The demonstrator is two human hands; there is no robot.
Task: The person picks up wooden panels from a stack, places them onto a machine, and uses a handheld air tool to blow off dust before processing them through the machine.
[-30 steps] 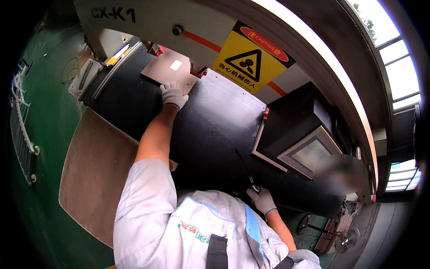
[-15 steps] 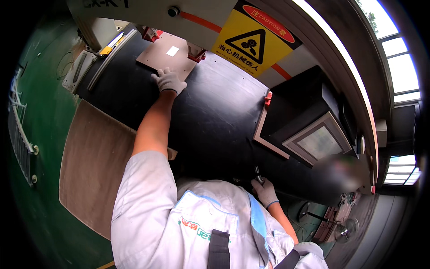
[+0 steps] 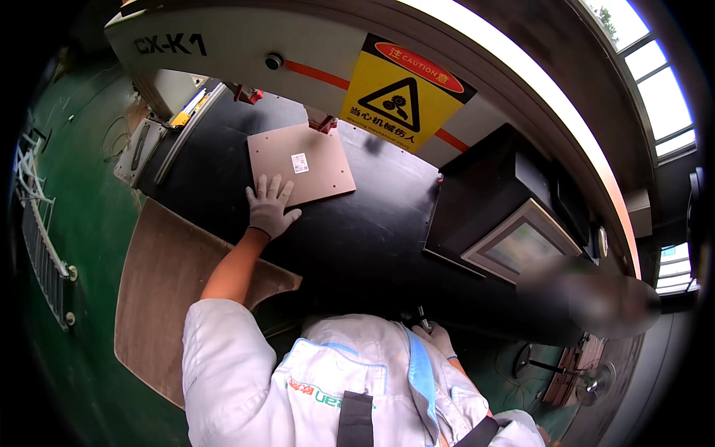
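A brown square panel [image 3: 320, 167] with a white label and small holes lies on the black machine table [image 3: 357, 223]. My left hand [image 3: 272, 208], in a pale glove, rests with fingers spread on the panel's near left corner. Low at the front edge, close to my body, my gloved right hand [image 3: 438, 339] is closed around an air blow gun [image 3: 424, 320]; only its slim metal nozzle shows clearly. Red-tipped clamps [image 3: 322, 125] hang from the machine at the panel's far edge.
Across the far side runs the machine's pale beam [image 3: 238, 56] with a yellow warning sign [image 3: 402, 97]. A black control box with a screen [image 3: 525, 242] stands at right. A brown board [image 3: 179, 290] is at left, beside the green floor. A metal rail [image 3: 190, 134] edges the table.
The panel has come out from beneath the clamps toward me and turned slightly. My left hand has drawn back with it. My right hand appears lower, still holding the air blow gun.
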